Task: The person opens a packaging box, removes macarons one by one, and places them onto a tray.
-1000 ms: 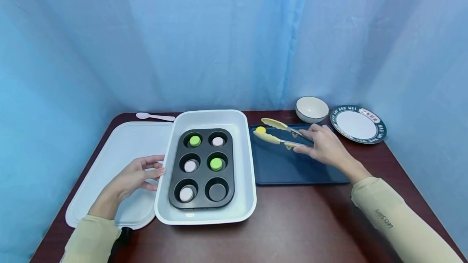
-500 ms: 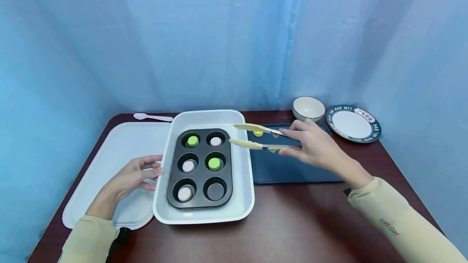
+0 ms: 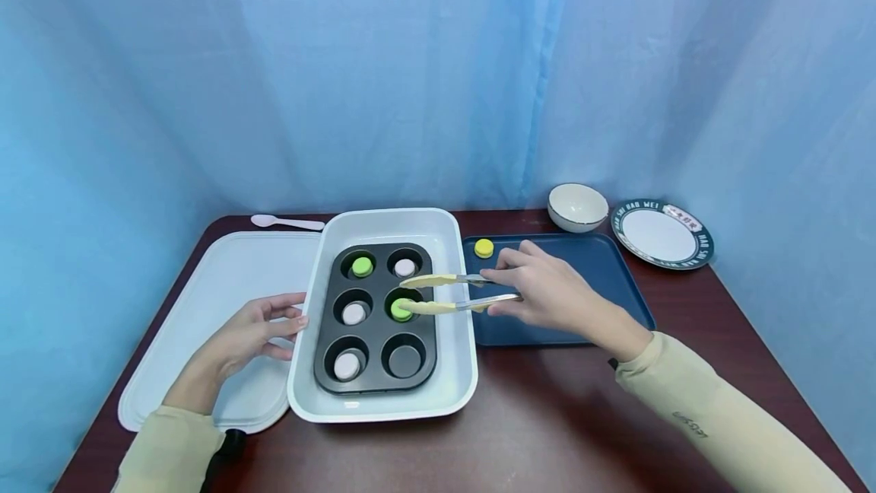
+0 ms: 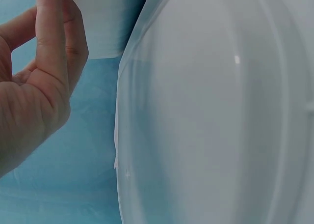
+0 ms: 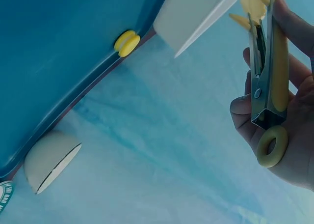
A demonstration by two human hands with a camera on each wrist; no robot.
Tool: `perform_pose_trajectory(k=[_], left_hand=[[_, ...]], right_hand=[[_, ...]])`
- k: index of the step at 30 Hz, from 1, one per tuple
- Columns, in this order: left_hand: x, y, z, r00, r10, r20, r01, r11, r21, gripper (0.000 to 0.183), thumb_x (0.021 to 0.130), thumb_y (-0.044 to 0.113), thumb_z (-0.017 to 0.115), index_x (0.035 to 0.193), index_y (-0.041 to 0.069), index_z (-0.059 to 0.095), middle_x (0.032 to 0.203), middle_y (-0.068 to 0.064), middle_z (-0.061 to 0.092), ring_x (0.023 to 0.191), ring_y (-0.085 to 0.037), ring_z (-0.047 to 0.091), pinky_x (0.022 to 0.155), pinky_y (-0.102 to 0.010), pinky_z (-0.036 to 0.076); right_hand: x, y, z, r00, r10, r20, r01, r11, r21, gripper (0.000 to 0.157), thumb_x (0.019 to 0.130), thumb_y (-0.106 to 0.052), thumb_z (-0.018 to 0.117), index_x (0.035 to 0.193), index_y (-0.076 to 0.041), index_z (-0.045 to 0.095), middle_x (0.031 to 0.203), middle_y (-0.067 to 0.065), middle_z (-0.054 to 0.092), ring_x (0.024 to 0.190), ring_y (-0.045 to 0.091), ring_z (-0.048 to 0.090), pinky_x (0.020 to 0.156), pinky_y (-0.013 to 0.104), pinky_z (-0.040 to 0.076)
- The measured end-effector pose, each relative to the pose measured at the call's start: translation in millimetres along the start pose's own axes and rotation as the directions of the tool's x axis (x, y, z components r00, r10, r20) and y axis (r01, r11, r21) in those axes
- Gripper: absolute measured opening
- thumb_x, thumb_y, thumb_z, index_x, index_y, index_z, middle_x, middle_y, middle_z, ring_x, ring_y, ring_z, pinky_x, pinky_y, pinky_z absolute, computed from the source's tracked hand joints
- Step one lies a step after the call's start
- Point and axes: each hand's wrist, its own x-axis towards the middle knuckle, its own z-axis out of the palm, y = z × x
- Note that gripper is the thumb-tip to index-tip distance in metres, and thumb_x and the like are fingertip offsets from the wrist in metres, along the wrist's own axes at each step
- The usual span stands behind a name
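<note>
Tongs [image 3: 438, 280] hover over the middle cup [image 3: 414, 294] on the right of the dark muffin tin [image 3: 372, 383], held in the right hand [image 3: 547, 287], whose fingers we see curled round the metal handles. Their yellow tips stand apart, and the nearer one lies across the green macaron [image 3: 401, 317] in that cup; whether it touches we cannot tell, and we see nothing pinched between the two. We take the step in hand to be lining up on that macaron, low inside its cup; gripping it would call for one tip down on each side, then a light squeeze. The left hand [image 3: 249, 333], fingers loosely bent with tips at the left rim of the white container [image 3: 453, 371], seems to us to steady it. The cup wall leaves little room (tight work for such broad tips, we would say), so a steeper angle may help. Right of the tin runs a bare strip, then the container's wall, an edge to clear towards the blue tray [image 3: 605, 265], where a yellow macaron [image 3: 484, 248] sits near the far left corner.
</note>
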Motion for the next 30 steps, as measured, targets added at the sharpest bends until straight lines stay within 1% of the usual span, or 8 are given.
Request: perform_pose_trajectory(k=[3,8,11,14,18,22,30], left_hand=[[-1.2,-1.3,-0.4,1.0,-0.006,-0.004,0.006,1.0,0.005,0.071,0.095,0.025,0.074,0.153,0.001,0.04,0.119,-0.02,0.057,0.091,-0.026,0.067,0.075,-0.044,0.062],[-0.1,-0.6,-0.8,1.0,-0.007,-0.002,0.007,1.0,-0.002,0.07,0.095,0.023,0.073,0.153,0.0,0.04,0.118,-0.02,0.056,0.092,-0.025,0.068,0.074,-0.044,0.062],[0.2,0.8,-0.5,1.0,-0.007,-0.002,0.007,1.0,0.001,0.069,0.095,0.021,0.073,0.152,-0.001,0.04,0.116,-0.02,0.056,0.091,-0.025,0.068,0.074,-0.045,0.062],[-0.2,1.5,0.0,1.0,-0.008,-0.008,0.008,1.0,0.008,0.069,0.095,0.021,0.074,0.152,-0.001,0.041,0.116,-0.021,0.056,0.091,-0.026,0.068,0.073,-0.045,0.062],[-0.2,1.9,1.1,1.0,-0.016,-0.012,0.017,1.0,0.007,0.069,0.095,0.022,0.074,0.152,0.0,0.041,0.117,-0.021,0.056,0.091,-0.026,0.068,0.074,-0.045,0.062],[0.6,1.7,1.3,1.0,-0.017,-0.009,0.017,1.0,0.002,0.069,0.095,0.022,0.074,0.152,0.0,0.041,0.117,-0.021,0.056,0.091,-0.026,0.068,0.074,-0.045,0.062],[-0.2,1.0,-0.2,1.0,-0.021,-0.014,0.021,1.0,0.0,0.07,0.095,0.022,0.074,0.152,0.0,0.041,0.118,-0.021,0.055,0.091,-0.026,0.067,0.074,-0.045,0.062]], right_hand=[[7,-5,3.4,0.999,-0.005,0.035,0.006,1.0,-0.023,0.049,0.079,-0.041,0.087,0.12,-0.016,0.077,0.102,-0.001,0.064,0.08,0.014,0.042,0.054,0.022,0.04],[14,-10,2.5,0.999,-0.023,0.041,0.026,0.997,-0.066,0.049,0.078,-0.04,0.089,0.119,-0.016,0.078,0.104,0.002,0.066,0.078,0.016,0.042,0.053,0.023,0.038],[20,-12,-0.6,0.997,-0.041,0.059,0.047,0.994,-0.099,0.05,0.078,-0.04,0.088,0.12,-0.015,0.077,0.101,0.001,0.063,0.078,0.016,0.041,0.054,0.023,0.037],[26,-14,-3.3,0.994,-0.076,0.078,0.085,0.989,-0.123,0.049,0.079,-0.041,0.088,0.12,-0.016,0.077,0.095,-0.001,0.059,0.078,0.016,0.04,0.054,0.023,0.037],[32,-18,-4.0,0.991,-0.103,0.082,0.112,0.986,-0.119,0.048,0.079,-0.042,0.088,0.119,-0.017,0.078,0.092,-0.002,0.058,0.078,0.016,0.04,0.054,0.023,0.038],[37,-21,-4.6,0.989,-0.098,0.112,0.113,0.985,-0.131,0.047,0.079,-0.041,0.088,0.117,-0.015,0.078,0.092,0.0,0.06,0.077,0.017,0.041,0.054,0.023,0.038],[48,-30,-6.7,0.977,-0.091,0.195,0.133,0.967,-0.217,0.04,0.079,-0.041,0.088,0.11,-0.015,0.08,0.094,0.005,0.063,0.08,0.021,0.044,0.058,0.027,0.043]])
